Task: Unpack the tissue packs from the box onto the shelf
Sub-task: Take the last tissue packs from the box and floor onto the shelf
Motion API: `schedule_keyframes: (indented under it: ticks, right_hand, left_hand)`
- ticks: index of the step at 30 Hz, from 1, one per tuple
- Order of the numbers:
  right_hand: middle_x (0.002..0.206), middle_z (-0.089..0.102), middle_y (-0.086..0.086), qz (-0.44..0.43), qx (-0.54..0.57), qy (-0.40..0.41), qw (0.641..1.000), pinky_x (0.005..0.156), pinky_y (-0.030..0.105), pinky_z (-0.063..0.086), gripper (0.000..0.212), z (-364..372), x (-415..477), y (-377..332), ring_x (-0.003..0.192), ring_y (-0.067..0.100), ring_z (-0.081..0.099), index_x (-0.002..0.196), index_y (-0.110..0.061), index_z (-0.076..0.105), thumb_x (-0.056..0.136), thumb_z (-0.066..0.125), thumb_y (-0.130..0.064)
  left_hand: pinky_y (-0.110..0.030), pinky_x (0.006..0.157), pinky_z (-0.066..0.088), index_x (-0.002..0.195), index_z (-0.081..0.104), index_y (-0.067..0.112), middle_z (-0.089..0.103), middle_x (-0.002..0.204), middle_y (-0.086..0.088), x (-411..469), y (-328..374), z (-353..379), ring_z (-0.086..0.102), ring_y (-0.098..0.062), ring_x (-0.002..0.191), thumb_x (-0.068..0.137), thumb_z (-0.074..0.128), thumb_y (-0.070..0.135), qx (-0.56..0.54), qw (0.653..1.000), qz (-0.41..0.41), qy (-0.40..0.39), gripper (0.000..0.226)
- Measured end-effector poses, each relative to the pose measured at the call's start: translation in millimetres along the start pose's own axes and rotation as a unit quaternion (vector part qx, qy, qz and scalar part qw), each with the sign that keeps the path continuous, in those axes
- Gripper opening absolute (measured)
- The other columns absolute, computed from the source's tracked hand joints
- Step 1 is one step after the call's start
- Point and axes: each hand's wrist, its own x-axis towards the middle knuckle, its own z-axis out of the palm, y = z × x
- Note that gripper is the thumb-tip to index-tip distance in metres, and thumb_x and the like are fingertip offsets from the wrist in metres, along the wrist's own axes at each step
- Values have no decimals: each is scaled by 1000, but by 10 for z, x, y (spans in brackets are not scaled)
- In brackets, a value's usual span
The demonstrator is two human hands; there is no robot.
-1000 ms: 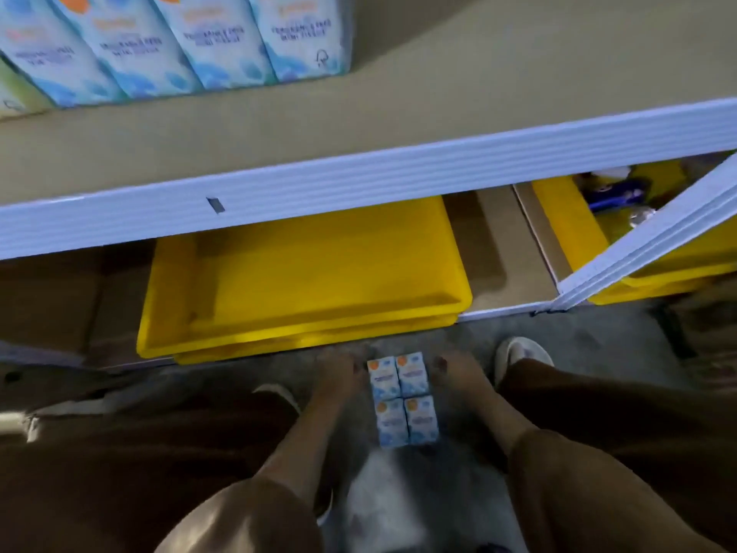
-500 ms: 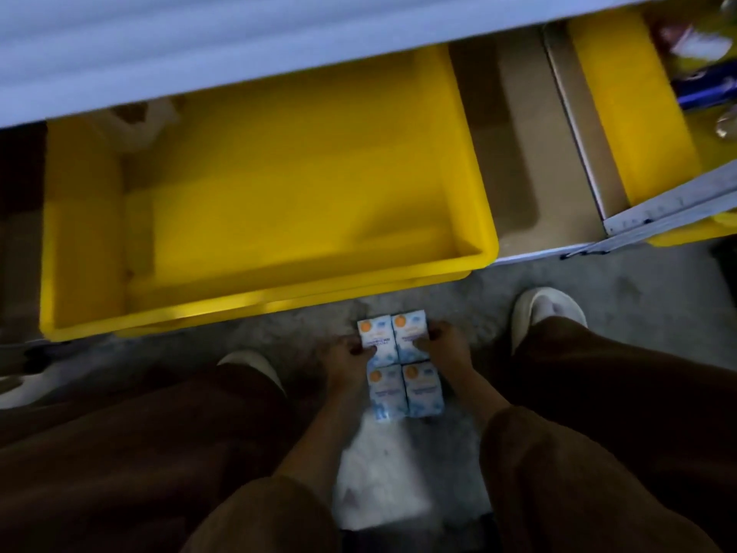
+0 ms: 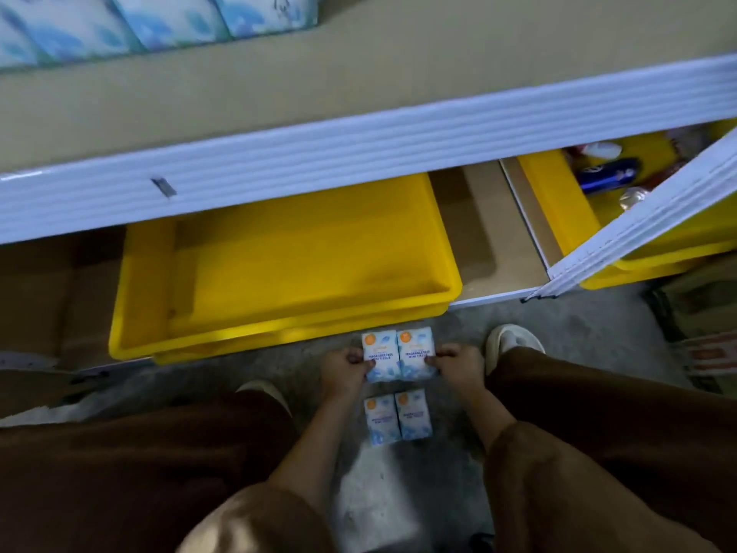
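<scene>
We look down between our knees in brown trousers. Nearest us, a loose pair of small blue-and-white tissue packs (image 3: 398,419) lies on the grey concrete floor (image 3: 590,333) between our feet. We judge that a shifting foot could knock it or tread on it.

Just beyond is a held pair of small blue-and-white mini tissue packs (image 3: 399,355), side by side and squeezed only from the outer edges. We cannot tell whether the two are joined. If they are not, easing the squeeze could let them split and drop.

Farther on, a wide yellow plastic tub (image 3: 239,343) juts from under the shelf. The ribbed white metal shelf edge (image 3: 359,153) overhangs it, so a rising pair could clip either one. On the brown shelf board (image 3: 399,73) above, larger blue-and-white tissue packs (image 3: 159,21) stand at the far left.

Our left hand (image 3: 345,371) has its fingers curled and pinches the left edge of the held pair, thumb on the printed face. Our right hand (image 3: 458,369) mirrors it on the right edge. Neither hand touches the loose pair. No box is clearly in view.
</scene>
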Motion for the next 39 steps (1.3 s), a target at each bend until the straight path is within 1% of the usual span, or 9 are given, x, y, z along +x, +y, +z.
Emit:
schedule_keyframes:
  ticks: [4,6,7,9,12,15,27,33,39]
  right_hand:
    - [109,69,26,-57,26,27,998,55,9,43,32,-326,-279,-255,83,16,57,104,8,68,73,72,4]
    - [108,69,26,-76,42,38,996,63,18,45,33,-491,-422,-385,85,17,58,103,8,69,71,74,4]
    - [108,69,25,-89,49,45,994,59,14,45,32,-570,-479,-446,83,18,59,103,9,69,71,74,4]
    - [107,69,25,-112,60,57,990,51,6,44,32,-734,-603,-574,77,20,60,103,10,68,72,74,4]
    - [108,69,28,-150,85,78,982,75,33,54,33,-999,-835,-779,85,23,61,102,11,68,70,74,5]
    - [112,67,26,-182,97,83,975,85,43,53,37,-1256,-1145,-1001,93,29,65,107,10,66,71,74,4]
    - [112,63,23,-275,171,89,942,48,10,50,37,-2034,-1999,-1895,74,21,60,115,14,59,79,64,11]
    - [117,62,29,-274,186,104,938,47,12,49,35,-2210,-1987,-2485,100,35,63,115,15,57,80,63,11]
    - [115,64,29,-247,137,119,952,89,43,55,33,-2165,-1654,-2912,105,39,64,110,14,61,78,67,6]
  left_hand:
    - [-15,46,41,61,52,15,63,90,-20,-340,319,-123,54,-19,80,80,66,-5,-5,999,50,-6,31]
    - [-7,36,37,83,65,-2,59,87,-12,-547,489,-206,55,-18,73,80,67,-3,-10,997,78,-5,4]
    - [-7,37,38,96,65,-7,61,88,-12,-631,558,-235,57,-19,71,80,69,-1,-10,996,91,-6,17]
    - [-20,53,52,105,64,-9,67,98,-17,-822,702,-295,64,-24,79,79,70,2,-10,991,134,-3,28]
    - [-42,81,58,106,62,-8,67,112,-21,-1128,929,-377,66,-33,99,79,71,4,-34,984,174,10,31]
    - [-45,83,58,107,61,-8,65,114,-22,-1423,1146,-458,65,-32,103,80,70,6,-50,975,217,12,31]
    - [-42,80,59,106,65,-5,69,107,-18,-2235,2109,-973,67,-24,93,81,70,11,-66,905,418,49,30]
    - [-47,81,58,102,65,-10,69,102,-24,-2177,2680,-1097,67,-34,94,80,70,6,-83,900,425,55,27]
    - [-48,81,57,90,68,-10,71,89,-24,-1827,3023,-1094,69,-38,86,77,72,3,-43,916,394,67,19]
